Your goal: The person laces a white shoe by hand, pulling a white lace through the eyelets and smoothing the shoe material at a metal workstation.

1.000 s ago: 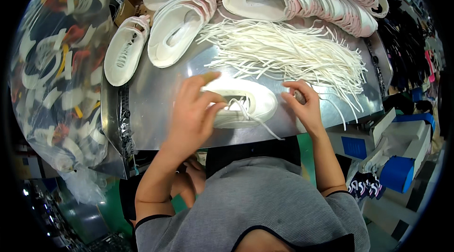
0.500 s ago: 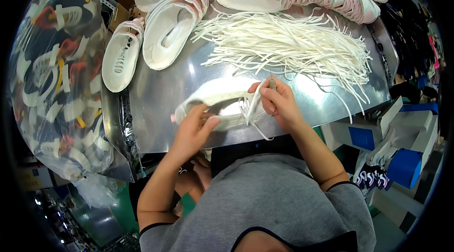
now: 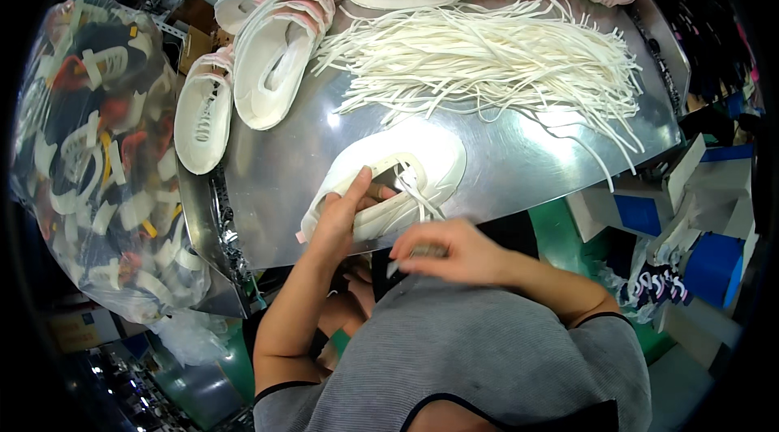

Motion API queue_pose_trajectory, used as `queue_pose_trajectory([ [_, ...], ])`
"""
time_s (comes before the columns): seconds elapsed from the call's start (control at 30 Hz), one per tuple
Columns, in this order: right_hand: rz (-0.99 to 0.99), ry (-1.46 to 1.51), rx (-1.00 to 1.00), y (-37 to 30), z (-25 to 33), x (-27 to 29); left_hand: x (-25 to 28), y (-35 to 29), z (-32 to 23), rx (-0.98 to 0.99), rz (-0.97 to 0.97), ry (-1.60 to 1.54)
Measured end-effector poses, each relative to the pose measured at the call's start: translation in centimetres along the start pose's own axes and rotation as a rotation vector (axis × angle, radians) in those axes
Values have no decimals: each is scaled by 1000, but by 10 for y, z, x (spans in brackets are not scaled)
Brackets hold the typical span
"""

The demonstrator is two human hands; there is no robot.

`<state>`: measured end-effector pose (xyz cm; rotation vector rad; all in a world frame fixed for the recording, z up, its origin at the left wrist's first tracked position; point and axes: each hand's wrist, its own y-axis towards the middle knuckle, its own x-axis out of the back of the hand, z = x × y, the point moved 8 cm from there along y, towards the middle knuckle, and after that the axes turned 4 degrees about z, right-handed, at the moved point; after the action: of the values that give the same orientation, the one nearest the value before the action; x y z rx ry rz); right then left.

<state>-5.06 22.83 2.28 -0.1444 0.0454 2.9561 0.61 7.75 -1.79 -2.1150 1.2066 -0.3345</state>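
Note:
A white shoe upper with a pink tab lies on the metal table, toe to the right. My left hand is closed on its collar, with fingers inside the opening. A white shoelace is threaded through some eyelets, its loose part hanging toward the front edge. Just in front of that edge, my right hand is closed and a little blurred. It grips an awl-like hand tool with a short handle; its tip is unclear.
Loose white laces are heaped at the back of the table. Nested white-and-pink shoe uppers stand behind and left. A clear bag of scraps bulges at the left; open boxes stand at the right.
My right hand has come down from above the shoe's toe to the table's front edge, still with the tool. The shoe has turned slightly, and my left fingers reach further into it.

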Motion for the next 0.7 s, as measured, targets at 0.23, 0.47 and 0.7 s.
queue_pose_trajectory([
  [0.23, -331, -100, 20, -4, -4, 30, 3, -21, 1, -101, -90, 45],
  [0.47, -508, -241, 58, -11, -8, 47, 2, -28, 6, -223, -127, 82],
  [0.7, -555, -243, 108, -13, -9, 58, -1, -36, 6, -280, -193, 104],
])
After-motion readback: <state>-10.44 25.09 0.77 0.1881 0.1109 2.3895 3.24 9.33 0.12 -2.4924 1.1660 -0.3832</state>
